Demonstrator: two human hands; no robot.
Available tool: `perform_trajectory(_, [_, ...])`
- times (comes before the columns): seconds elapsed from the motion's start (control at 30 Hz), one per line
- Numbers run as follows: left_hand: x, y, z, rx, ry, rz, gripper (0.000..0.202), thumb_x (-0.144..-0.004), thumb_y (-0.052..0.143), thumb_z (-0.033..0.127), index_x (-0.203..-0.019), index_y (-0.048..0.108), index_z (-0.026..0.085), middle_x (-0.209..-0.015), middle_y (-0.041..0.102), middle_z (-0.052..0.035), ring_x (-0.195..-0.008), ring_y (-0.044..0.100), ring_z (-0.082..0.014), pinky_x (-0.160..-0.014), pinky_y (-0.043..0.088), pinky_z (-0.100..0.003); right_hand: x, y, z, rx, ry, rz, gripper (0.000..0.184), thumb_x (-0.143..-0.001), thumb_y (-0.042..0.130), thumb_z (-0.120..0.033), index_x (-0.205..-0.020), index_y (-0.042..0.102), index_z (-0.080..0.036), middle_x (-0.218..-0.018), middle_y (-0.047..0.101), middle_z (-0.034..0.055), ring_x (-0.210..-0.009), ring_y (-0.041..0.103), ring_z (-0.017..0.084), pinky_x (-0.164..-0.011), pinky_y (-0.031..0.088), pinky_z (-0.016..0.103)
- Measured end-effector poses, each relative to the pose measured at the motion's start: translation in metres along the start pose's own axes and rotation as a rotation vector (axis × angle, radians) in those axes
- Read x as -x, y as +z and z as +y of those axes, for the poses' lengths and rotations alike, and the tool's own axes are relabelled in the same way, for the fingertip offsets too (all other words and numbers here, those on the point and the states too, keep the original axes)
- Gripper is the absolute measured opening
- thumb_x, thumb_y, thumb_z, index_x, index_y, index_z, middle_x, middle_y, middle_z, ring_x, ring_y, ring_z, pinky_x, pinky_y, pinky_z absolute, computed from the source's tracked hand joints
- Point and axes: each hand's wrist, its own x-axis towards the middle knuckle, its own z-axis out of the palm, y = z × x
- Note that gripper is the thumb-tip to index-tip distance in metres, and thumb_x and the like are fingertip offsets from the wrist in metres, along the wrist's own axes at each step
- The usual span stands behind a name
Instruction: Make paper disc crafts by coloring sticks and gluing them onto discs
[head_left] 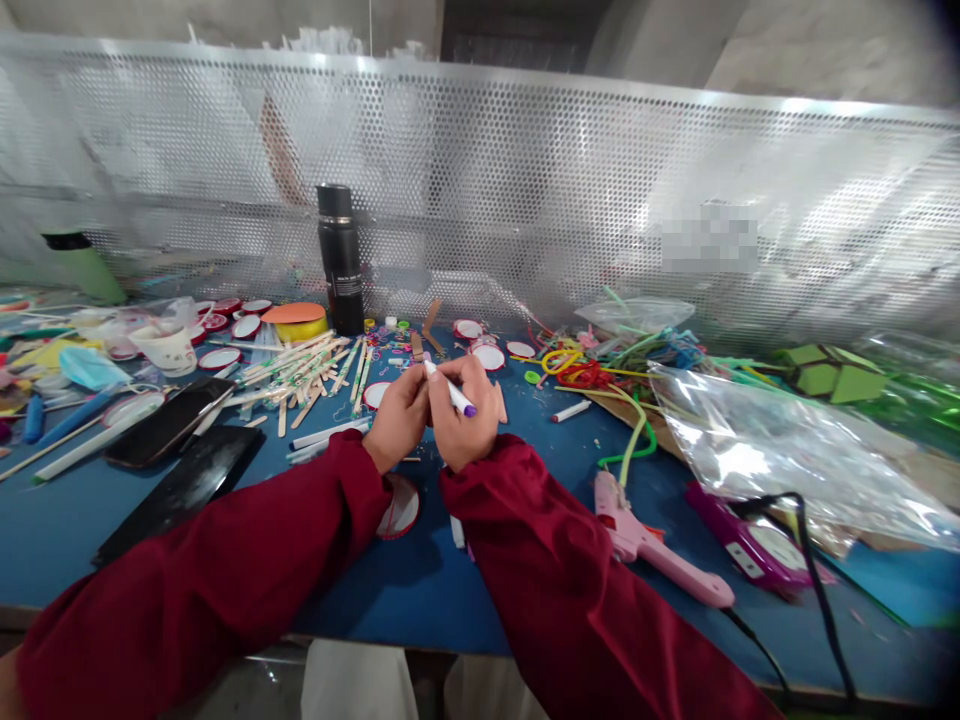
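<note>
Above the middle of the table, my right hand (469, 415) is closed around a white marker with a purple end (453, 390). My left hand (401, 415) meets it, fingers pinched together; whatever they hold is hidden behind them. A brown strip (418, 346) shows just past my left fingertips, and I cannot tell whether it is held or lying on the table. Under my left sleeve lies a round disc with a red rim (399, 507). White markers (330, 437) rest left of my left hand, and another marker (571, 411) lies to the right.
Wooden sticks (311, 375) are heaped at left, near a black bottle (342, 265), a paper cup (166, 350) and two dark phones (180, 490). At right are a pink glue gun (652, 550), a purple device with a cable (754, 545) and clear plastic (795, 450). A perforated metal screen (525, 190) stands behind.
</note>
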Motion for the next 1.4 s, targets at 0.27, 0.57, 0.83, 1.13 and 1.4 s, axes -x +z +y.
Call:
perform_trajectory(0.27, [-0.0004,-0.0007,-0.0012,-0.019,0.005,-0.012,0.035,-0.09,0.067,0.053,-0.088,0.062,0.018,-0.069,0.058,0.0015,-0.062,0.049,-0.0126,-0.061,0.046,-0.026,-0.0008,0.0006,0.0019,-0.032,-0.013,0.008,0.012,-0.095,0.056,-0.03,-0.088,0.062,-0.023,-0.079,0.068,0.0001,-0.072,0.062,0.016,-0.077,0.047,0.031])
perform_trajectory(0.57, [0.0006,0.0005,0.0001,-0.009,-0.009,-0.022,0.038,-0.089,0.068,0.056,-0.085,0.06,0.019,-0.063,0.054,0.0023,-0.06,0.048,-0.0129,-0.058,0.043,-0.025,-0.0017,-0.0004,0.0017,-0.013,-0.004,0.023,0.012,-0.096,0.057,-0.031,-0.09,0.063,-0.023,-0.082,0.068,0.0006,-0.074,0.063,0.017,-0.077,0.048,0.031])
perform_trajectory(0.83, [0.0002,0.0006,0.0022,-0.008,-0.001,-0.033,0.039,-0.089,0.068,0.058,-0.086,0.061,0.019,-0.064,0.054,0.0021,-0.059,0.048,-0.0128,-0.057,0.043,-0.025,-0.0019,0.0,0.0027,-0.016,0.001,0.037,0.012,-0.097,0.057,-0.032,-0.09,0.063,-0.023,-0.081,0.068,0.0003,-0.074,0.063,0.017,-0.076,0.049,0.032])
perform_trajectory(1.13, [0.0011,0.0009,0.0014,-0.029,0.025,-0.023,0.039,-0.09,0.066,0.057,-0.087,0.063,0.019,-0.065,0.056,0.0011,-0.062,0.05,-0.0138,-0.06,0.046,-0.026,-0.002,-0.0004,0.0031,-0.026,-0.01,0.026,0.013,-0.096,0.057,-0.033,-0.091,0.064,-0.023,-0.084,0.069,0.001,-0.076,0.064,0.018,-0.077,0.05,0.032])
perform_trajectory(1.4, [0.0013,0.0006,-0.0001,-0.034,0.018,-0.034,0.04,-0.09,0.066,0.058,-0.089,0.064,0.019,-0.067,0.057,0.0006,-0.062,0.05,-0.0137,-0.06,0.046,-0.026,-0.0025,-0.0004,0.0033,-0.038,-0.011,0.024,0.012,-0.096,0.057,-0.032,-0.092,0.064,-0.024,-0.083,0.069,0.001,-0.074,0.064,0.017,-0.076,0.05,0.032])
